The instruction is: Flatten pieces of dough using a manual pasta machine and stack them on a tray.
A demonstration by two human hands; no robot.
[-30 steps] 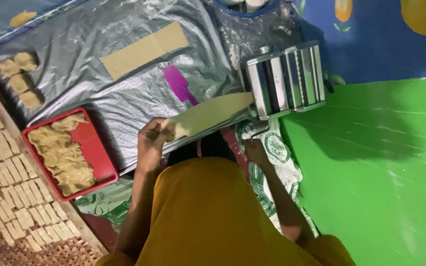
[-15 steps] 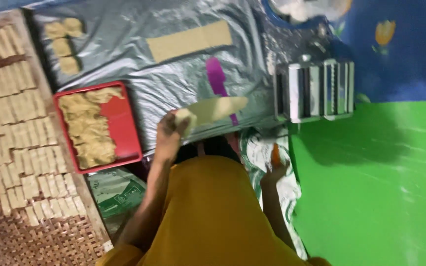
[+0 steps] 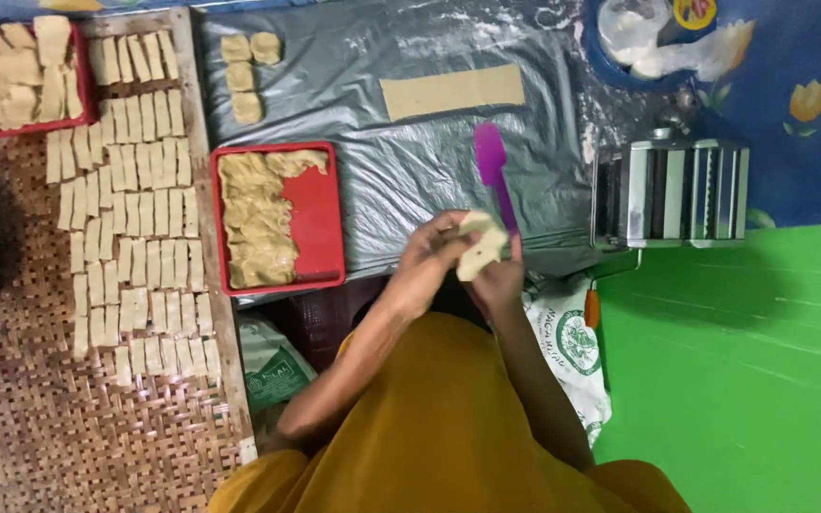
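Both hands have come together since the earlier frame: the long dough strip held out from the left hand toward the roller is gone, and now there's a folded lump of dough (image 3: pixel 480 245) pinched betw. the left hand (image 3: pixel 434 255) and right hand (image 3: pixel 498 277). Head view, only one: left fingers curl closed on the lump's left side, right fingers closed on its lower right, so both hands grip the same piece, held in the air just above the near edge of the grey plastic sheet (image 3: pixel 401 161). Purple spatula (image 3: pixel 492 166) lies on the sheet just behind the hands, its handle end hidden by the dough. Flat rect. dough strip (image 3: pixel 451 91) lies farther back on the sheet, well apart. Metal pasta roller (image 3: pixel 672 193) stands to the right, near the hands but not touching. Red tray (image 3: pixel 323 218) w/ crumpled dough sits left of the hands, on the sheet's edge. Three small dough blocks (image 3: pixel 244 74) at the sheet's far left corner. Rows of cut dough pieces (image 3: pixel 130 199) cover a woven mat (image 3: pixel 40 418) further left. Person's yellow garment (image 3: pixel 439 427) fills the bottom.
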